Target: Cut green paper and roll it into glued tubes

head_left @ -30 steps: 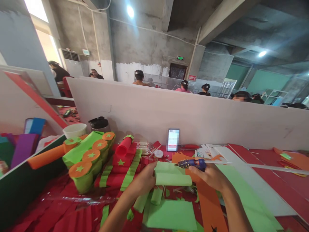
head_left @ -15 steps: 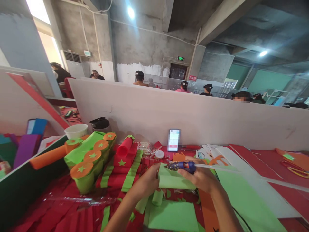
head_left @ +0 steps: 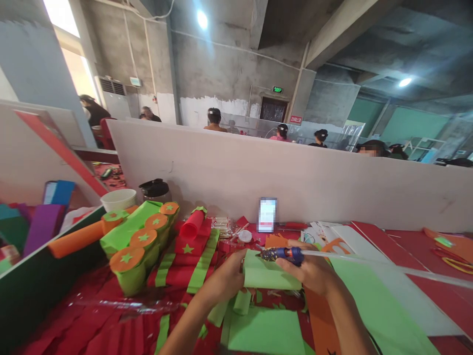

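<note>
My right hand (head_left: 312, 268) is closed around a dark blue glue gun (head_left: 283, 254), whose tip points left over a light green paper piece (head_left: 271, 273). A long clear glue stick (head_left: 343, 257) sticks out of the gun's back end toward the right. My left hand (head_left: 233, 272) pinches the left edge of that green paper, its fingertips partly hidden behind it. Just below hang a small rolled green paper tube (head_left: 242, 301) and, lower, a flat green sheet (head_left: 266, 329) on the table.
On the left stand green paper cylinders with orange star tops (head_left: 127, 259), a red paper model (head_left: 186, 246) and an orange roll (head_left: 77, 239). A phone (head_left: 267, 215) leans against the white partition (head_left: 207, 162). Green and white sheets (head_left: 369, 296) lie right. People sit beyond the partition.
The glue gun's tip has shifted slightly right along the green paper's top edge. My left hand keeps its hold, and the view has moved only slightly.
</note>
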A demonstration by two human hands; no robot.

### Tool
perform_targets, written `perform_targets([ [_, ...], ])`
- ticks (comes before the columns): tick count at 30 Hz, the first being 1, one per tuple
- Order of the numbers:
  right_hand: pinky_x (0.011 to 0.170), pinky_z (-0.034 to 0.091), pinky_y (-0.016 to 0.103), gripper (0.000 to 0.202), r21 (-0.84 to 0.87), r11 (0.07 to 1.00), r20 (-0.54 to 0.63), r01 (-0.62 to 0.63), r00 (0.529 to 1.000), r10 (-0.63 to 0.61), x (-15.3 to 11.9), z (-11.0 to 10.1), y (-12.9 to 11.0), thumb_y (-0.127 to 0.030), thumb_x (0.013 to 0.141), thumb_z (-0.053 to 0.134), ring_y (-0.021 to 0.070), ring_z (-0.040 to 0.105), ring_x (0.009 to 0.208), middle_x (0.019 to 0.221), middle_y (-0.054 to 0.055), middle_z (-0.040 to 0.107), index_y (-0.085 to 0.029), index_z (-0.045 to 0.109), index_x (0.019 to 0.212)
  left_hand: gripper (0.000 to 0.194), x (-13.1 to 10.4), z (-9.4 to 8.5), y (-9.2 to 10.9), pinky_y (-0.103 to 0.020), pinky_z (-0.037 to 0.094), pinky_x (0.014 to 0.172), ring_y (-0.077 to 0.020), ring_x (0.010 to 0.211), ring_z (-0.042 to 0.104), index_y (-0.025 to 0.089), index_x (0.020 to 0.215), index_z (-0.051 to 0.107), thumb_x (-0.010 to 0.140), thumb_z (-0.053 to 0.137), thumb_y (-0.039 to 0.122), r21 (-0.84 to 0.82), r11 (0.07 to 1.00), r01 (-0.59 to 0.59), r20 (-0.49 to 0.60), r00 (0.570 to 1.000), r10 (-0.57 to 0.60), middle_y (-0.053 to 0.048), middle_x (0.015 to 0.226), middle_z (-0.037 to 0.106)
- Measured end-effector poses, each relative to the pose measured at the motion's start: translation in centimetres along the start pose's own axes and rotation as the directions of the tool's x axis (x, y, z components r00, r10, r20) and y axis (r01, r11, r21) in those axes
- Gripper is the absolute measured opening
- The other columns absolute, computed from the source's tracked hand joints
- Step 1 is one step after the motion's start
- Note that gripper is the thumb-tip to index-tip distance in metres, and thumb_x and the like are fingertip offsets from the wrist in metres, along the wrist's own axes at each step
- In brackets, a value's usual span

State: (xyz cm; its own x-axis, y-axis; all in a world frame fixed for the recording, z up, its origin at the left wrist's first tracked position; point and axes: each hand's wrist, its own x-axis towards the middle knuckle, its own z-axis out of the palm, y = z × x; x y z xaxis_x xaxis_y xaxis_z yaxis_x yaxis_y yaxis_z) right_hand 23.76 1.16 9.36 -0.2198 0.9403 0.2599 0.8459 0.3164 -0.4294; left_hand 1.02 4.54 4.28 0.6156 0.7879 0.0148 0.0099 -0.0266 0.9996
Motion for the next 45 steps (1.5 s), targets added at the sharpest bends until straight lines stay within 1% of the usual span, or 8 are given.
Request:
perform_targets([
  [8, 0.059, 0.035, 0.027, 0.042, -0.01, 1.0, 0.085, 0.008, 0.996, -0.008, 0.0, -0.3, -0.4, -0.054, 0.087, 0.054, 0.0146, 0.05, 0.06, 0.064, -0.002, 0.051, -0.021, 0.045, 0.063, 0.05, -0.1, 0.0, 0.1, -0.02, 0.044, 0.048, -0.0148, 0.057, 0.064, 0.013, 0.12, 0.059, 0.07, 0.062, 0.012, -0.004, 1.0, -0.003, -0.008, 1.0, 0.003, -0.004, 0.077, 0.071],
  [15, 0.068, 0.04, 0.03, 0.039, -0.045, 0.997, 0.002, -0.057, 0.998, 0.057, -0.2, -0.2, 0.6, -0.055, 0.088, 0.052, 0.0193, 0.056, 0.071, 0.07, 0.001, 0.06, -0.022, 0.053, 0.067, 0.05, -0.2, -0.1, 0.4, -0.022, 0.046, 0.051, -0.0163, 0.06, 0.065, 0.013, 0.12, 0.059, 0.071, 0.065, 0.015, -0.003, 1.0, -0.023, 0.004, 1.0, 0.023, -0.004, 0.077, 0.071],
  [22, 0.066, 0.041, 0.031, 0.041, -0.048, 0.997, 0.11, -0.057, 0.992, 0.062, -0.2, -0.4, 0.7, -0.057, 0.088, 0.05, 0.0196, 0.057, 0.07, 0.071, 0.0, 0.06, -0.023, 0.052, 0.067, 0.052, -0.3, -0.4, 0.5, -0.02, 0.044, 0.049, -0.0141, 0.057, 0.063, 0.017, 0.122, 0.059, 0.07, 0.063, 0.013, 0.005, 1.0, -0.029, -0.008, 1.0, 0.029, -0.002, 0.076, 0.07],
  [27, 0.073, 0.044, 0.033, 0.038, -0.025, 0.989, 0.036, -0.148, 0.988, 0.149, -0.5, -0.4, 1.8, -0.06, 0.085, 0.052, 0.0234, 0.061, 0.082, 0.082, 0.003, 0.066, -0.025, 0.061, 0.076, 0.054, -0.2, -0.5, 0.7, -0.021, 0.044, 0.05, -0.0145, 0.058, 0.063, 0.015, 0.123, 0.058, 0.069, 0.062, 0.01, -0.01, 0.999, -0.043, 0.002, 0.999, 0.043, -0.003, 0.078, 0.071],
  [31, 0.074, 0.043, 0.033, 0.038, -0.039, 0.995, 0.043, -0.09, 0.995, 0.092, -0.4, -0.3, 1.3, -0.058, 0.087, 0.051, 0.0233, 0.06, 0.082, 0.079, 0.003, 0.066, -0.025, 0.062, 0.073, 0.05, -0.3, -0.2, 0.6, -0.02, 0.043, 0.049, -0.0139, 0.056, 0.063, 0.014, 0.12, 0.06, 0.07, 0.063, 0.013, 0.0, 1.0, -0.022, 0.002, 1.0, 0.022, -0.003, 0.075, 0.071],
  [36, 0.065, 0.042, 0.03, 0.037, 0.021, 0.993, 0.12, -0.118, 0.986, 0.114, -0.6, -1.0, 1.1, -0.055, 0.087, 0.053, 0.019, 0.058, 0.069, 0.073, 0.0, 0.062, -0.023, 0.055, 0.069, 0.048, -0.4, -0.3, 1.2, -0.02, 0.044, 0.049, -0.014, 0.056, 0.062, 0.014, 0.118, 0.062, 0.07, 0.068, 0.016, 0.004, 1.0, -0.03, 0.005, 1.0, 0.03, -0.003, 0.076, 0.071],
  [41, 0.067, 0.042, 0.033, 0.035, 0.036, 0.984, 0.092, -0.175, 0.981, 0.171, -0.9, -1.6, 2.0, -0.053, 0.087, 0.052, 0.021, 0.058, 0.071, 0.077, 0.003, 0.065, -0.023, 0.059, 0.071, 0.047, -0.5, -0.4, 1.7, -0.02, 0.045, 0.05, -0.014, 0.057, 0.062, 0.014, 0.116, 0.063, 0.069, 0.068, 0.013, 0.008, 0.999, -0.046, 0.004, 0.999, 0.046, -0.003, 0.078, 0.071],
  [45, 0.064, 0.041, 0.032, 0.038, 0.044, 0.987, 0.067, -0.153, 0.986, 0.15, -0.8, -1.3, 1.8, -0.058, 0.086, 0.052, 0.0203, 0.057, 0.068, 0.075, 0.003, 0.064, -0.023, 0.059, 0.071, 0.048, -0.4, -0.2, 1.1, -0.02, 0.044, 0.048, -0.0138, 0.056, 0.063, 0.013, 0.118, 0.061, 0.07, 0.062, 0.01, 0.006, 1.0, -0.019, -0.003, 1.0, 0.019, -0.004, 0.078, 0.071],
])
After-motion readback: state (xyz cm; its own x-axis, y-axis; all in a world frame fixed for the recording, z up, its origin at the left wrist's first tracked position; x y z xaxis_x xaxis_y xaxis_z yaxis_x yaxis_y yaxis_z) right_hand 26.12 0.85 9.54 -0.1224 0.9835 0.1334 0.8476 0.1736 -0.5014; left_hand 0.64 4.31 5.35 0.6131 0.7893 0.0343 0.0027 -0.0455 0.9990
